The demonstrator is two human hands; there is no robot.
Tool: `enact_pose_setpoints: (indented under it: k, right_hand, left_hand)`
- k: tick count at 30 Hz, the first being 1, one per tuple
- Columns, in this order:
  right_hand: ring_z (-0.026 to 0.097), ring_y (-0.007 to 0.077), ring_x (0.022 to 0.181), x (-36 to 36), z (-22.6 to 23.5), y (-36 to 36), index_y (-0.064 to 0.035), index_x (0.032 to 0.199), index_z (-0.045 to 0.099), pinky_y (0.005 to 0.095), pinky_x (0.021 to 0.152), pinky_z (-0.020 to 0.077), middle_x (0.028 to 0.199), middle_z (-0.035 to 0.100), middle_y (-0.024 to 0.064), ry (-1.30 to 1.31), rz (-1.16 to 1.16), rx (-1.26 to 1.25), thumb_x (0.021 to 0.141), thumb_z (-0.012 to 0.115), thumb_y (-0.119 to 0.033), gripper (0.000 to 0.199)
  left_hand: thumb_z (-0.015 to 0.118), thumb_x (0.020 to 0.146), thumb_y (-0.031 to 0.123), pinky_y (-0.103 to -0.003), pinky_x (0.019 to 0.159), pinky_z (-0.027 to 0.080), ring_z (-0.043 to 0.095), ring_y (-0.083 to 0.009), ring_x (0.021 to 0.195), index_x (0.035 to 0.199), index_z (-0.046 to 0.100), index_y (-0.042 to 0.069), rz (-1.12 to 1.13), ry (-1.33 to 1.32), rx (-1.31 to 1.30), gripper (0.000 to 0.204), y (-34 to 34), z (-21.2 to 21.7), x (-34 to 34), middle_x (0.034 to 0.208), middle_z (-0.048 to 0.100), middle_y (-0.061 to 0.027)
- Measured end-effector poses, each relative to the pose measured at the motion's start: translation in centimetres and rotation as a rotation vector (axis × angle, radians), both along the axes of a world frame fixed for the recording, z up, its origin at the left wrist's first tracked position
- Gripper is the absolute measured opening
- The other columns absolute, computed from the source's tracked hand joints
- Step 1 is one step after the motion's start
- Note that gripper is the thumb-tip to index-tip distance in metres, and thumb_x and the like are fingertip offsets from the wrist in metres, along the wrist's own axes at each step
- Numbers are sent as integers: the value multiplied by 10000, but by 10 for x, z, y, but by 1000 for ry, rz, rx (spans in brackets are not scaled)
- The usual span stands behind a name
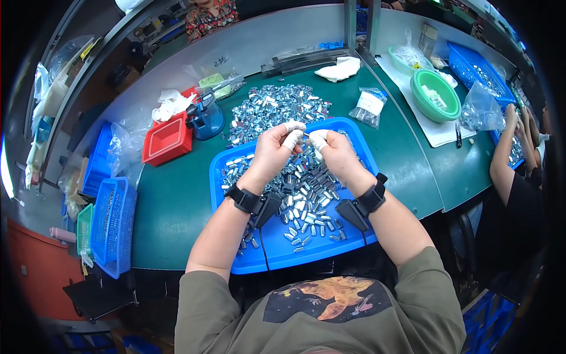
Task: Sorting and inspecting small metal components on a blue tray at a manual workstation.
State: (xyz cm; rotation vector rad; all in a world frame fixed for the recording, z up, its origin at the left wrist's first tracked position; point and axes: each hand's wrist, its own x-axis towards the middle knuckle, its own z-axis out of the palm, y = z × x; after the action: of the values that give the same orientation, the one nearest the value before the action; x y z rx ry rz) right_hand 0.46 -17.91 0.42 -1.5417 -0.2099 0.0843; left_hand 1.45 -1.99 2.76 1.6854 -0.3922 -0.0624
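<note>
Over a blue tray (277,259) of small shiny metal parts (303,200), both my hands meet, their thumbs and fingertips wrapped in white coverings. My left hand (275,151) is closed in a pinch, and my right hand (341,156) pinches just beside it. Something tiny, perhaps orange-brown, shows between the fingertips; its kind is too small to tell. Beyond the tray lies a loose heap of similar metal pieces (280,106) on the green table (401,171). Each wrist wears a black strap with a dark block.
To the left stand a red bin (168,141), a blue tool (207,118) and blue baskets (112,224). A bag of parts (369,107), a white cloth (339,69) and a green basin (420,100) sit to the right. At far right, another person's arms (504,144) reach into a blue basket.
</note>
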Motion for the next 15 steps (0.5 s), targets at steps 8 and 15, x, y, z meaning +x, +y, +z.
enact_pose_setpoints:
  k: [8,15]
  right_hand:
    - [444,34,594,6,-1,-6,-18,912,611,206,501,349,694,537,-28,-164,-187,-131,869,503,-102,143]
    - [445,48,591,10,2,-10,-4,916,606,213,510,358,697,545,-15,-144,-259,-162,871,504,-99,147]
  left_hand:
    - [493,897,109,-201,582,441,567,-69,705,1042,584,53,149,-2,-175,181,44,-20,43,775,574,-7]
    - [569,852,152,-274,697,474,591,-160,880,1045,581,39,430,-280,462,224,41,-18,38,887,621,-105]
